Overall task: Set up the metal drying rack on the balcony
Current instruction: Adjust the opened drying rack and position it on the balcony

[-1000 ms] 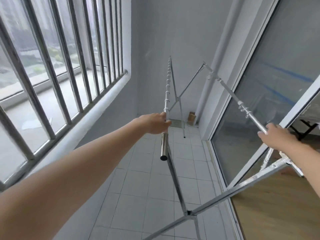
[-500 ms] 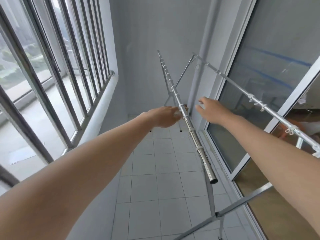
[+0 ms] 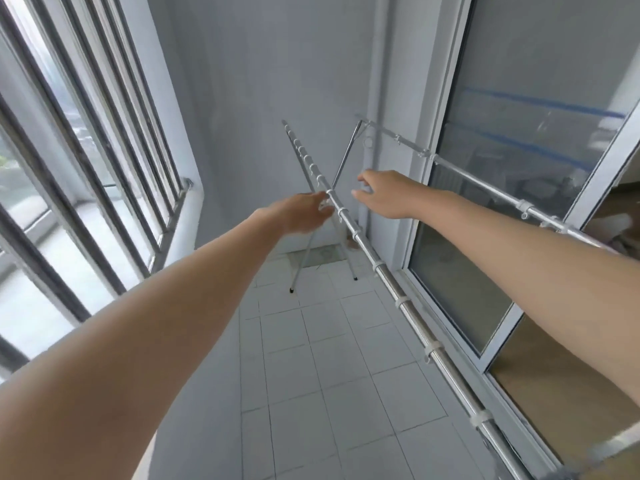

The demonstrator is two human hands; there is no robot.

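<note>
The metal drying rack stands unfolded on the balcony. Its left rail (image 3: 408, 306), ringed with small clips, runs from the bottom right up to the far wall. The right rail (image 3: 485, 187) runs along the glass door, and the far crossed legs (image 3: 301, 258) rest on the tiles. My left hand (image 3: 304, 214) is blurred, with its fingers curled round the left rail near where the legs cross. My right hand (image 3: 381, 195) hovers just right of that rail, fingers spread, touching nothing.
Barred windows (image 3: 86, 168) line the left side above a low white wall. A glass sliding door (image 3: 502, 168) stands on the right, with a white pipe (image 3: 375, 81) in the far corner. White floor tiles (image 3: 311, 358) lie between wall and rack.
My right hand let go of the right rail and swung over beside the left rail. The view moved forward and to the left; my left hand stays on the left rail.
</note>
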